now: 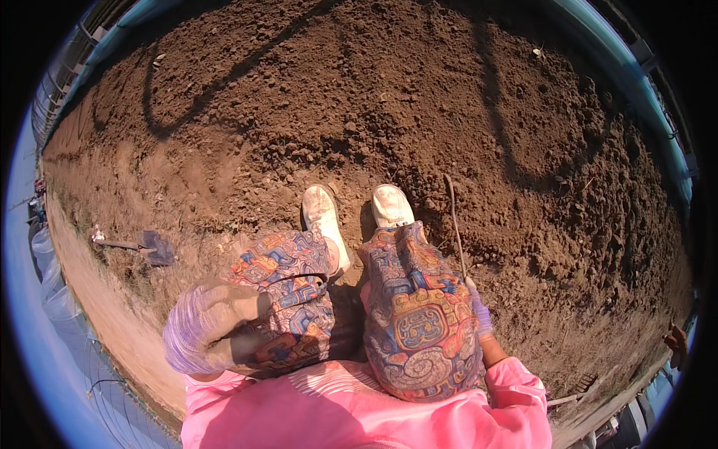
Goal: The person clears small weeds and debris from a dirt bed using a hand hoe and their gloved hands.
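Note:
My left hand, in a beige work glove with a purple knit cuff, is bent over my left knee. A thin dark curved piece lies across the patterned trousers just past its fingers; whether the hand grips anything is unclear. My right hand, also gloved, is beside my right knee, which hides part of it. A thin, slightly bent stick runs from its fingertips forward over the soil. Both white, soil-stained shoes rest at the edge of loose brown soil.
A spade with a dark blade lies on the ground at left. At lower right lies a pronged tool with a pale handle. Blue edging borders the soil at upper right. A brown, hand-like shape shows at the right rim.

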### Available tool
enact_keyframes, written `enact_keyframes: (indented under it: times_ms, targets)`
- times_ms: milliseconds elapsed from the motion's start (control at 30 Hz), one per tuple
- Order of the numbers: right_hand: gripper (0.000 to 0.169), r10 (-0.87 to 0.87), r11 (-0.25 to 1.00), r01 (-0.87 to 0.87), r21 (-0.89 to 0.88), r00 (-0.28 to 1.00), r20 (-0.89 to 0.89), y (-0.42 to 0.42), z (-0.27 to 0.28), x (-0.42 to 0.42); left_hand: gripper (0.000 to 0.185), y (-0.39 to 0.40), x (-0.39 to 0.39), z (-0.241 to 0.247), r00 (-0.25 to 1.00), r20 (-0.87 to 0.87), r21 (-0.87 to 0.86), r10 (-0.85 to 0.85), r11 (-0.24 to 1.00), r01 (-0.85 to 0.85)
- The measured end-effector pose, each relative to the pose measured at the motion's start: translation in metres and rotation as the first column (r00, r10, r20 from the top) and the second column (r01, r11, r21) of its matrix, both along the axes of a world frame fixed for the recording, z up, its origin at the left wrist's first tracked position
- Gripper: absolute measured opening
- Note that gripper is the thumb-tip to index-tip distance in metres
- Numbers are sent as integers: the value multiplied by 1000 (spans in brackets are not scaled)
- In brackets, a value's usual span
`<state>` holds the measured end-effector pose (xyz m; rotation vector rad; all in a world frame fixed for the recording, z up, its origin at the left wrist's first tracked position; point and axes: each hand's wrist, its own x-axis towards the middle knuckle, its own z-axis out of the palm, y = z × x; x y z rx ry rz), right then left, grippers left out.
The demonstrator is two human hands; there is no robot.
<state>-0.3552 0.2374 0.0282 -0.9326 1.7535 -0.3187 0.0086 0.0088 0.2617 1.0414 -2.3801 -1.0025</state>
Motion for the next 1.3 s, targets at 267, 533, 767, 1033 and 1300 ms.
enact_keyframes:
  times_ms: [267,533,767,1033,1300]
  targets:
    - [52,-79,958,94,-271,995,67,8,-2,-3,38,12,1,15,999,-41,115,26,993,-22]
    - [54,-232,972,223,-79,961,-151,-37,-42,-14,33,18,-3,12,984,37,101,175,979,-178]
    - [54,-224,960,217,-178,974,-22,74,11,-13,31,22,-18,14,987,52,-72,155,986,-151]
    - [53,-456,877,380,-293,850,-262,47,-57,-49,32,26,-27,13,990,-3,3,138,990,-138]
    - [53,-430,902,402,-158,869,-243,137,-15,-30,38,38,5,15,931,129,208,341,909,-361]
